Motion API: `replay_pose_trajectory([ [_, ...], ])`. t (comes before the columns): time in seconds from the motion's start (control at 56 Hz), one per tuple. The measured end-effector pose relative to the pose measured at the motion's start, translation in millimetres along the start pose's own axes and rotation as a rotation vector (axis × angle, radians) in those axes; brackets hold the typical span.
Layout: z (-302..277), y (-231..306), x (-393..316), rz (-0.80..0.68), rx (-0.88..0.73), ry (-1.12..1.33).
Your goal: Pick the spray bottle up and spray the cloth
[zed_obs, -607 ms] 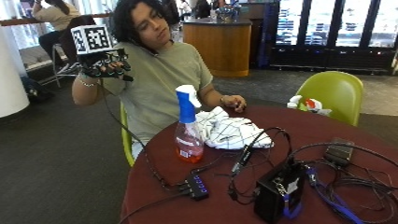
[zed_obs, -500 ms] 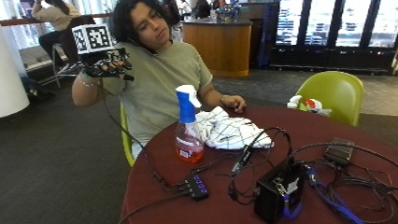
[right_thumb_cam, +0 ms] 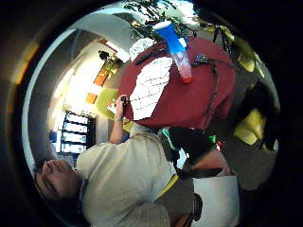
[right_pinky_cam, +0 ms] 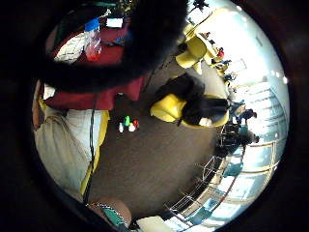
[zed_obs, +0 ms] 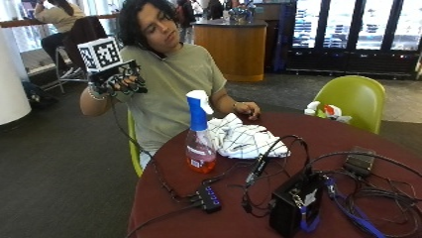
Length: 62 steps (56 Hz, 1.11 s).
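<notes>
Nothing on the table has shifted; my gloved right hand (zed_obs: 119,83) has stayed raised at shoulder height, fingers loosely curled, holding nothing. Well below and apart from it, the spray bottle (zed_obs: 199,133) stands upright on the red table (zed_obs: 369,144), just beside the crumpled cloth (zed_obs: 244,139). My bare left hand (zed_obs: 247,110) rests behind the cloth.

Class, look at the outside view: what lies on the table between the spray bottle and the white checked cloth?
Nothing: in the outside view, a narrow strip of bare red table separates the spray bottle from the cloth. They stand apart.
</notes>
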<state>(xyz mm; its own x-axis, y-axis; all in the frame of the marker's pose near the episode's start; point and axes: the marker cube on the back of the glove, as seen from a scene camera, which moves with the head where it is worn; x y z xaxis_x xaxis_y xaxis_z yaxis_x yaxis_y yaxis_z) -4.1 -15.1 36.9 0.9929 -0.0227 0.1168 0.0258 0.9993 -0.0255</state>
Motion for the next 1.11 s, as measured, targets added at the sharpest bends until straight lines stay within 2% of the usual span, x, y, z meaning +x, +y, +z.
replay_pose_trajectory([
  [0.286, 71.0, -28.2, -21.0, 0.089, 0.143, -0.178],
  [0.357, 80.3, -41.5, -23.8, 0.089, 0.191, -0.307],
  [0.446, 87.7, -51.1, -32.7, 0.230, 0.281, -0.509],
  [0.643, 99.1, -88.9, -37.0, 0.321, 0.380, -0.845],
  [0.714, 105.8, -104.1, -37.0, 0.171, 0.458, -0.874],
  [0.75, 106.6, -110.2, -39.0, 0.164, 0.451, -0.889],
  [0.803, 106.9, -122.5, -42.2, 0.182, 0.467, -0.906],
  [0.91, 103.4, -153.6, -46.9, 0.364, 0.517, -0.950],
  [1.035, 110.3, -165.8, -47.7, 0.337, 0.536, -0.969],
  [1.107, 113.2, -182.9, -45.4, 0.411, 0.641, -1.003],
])
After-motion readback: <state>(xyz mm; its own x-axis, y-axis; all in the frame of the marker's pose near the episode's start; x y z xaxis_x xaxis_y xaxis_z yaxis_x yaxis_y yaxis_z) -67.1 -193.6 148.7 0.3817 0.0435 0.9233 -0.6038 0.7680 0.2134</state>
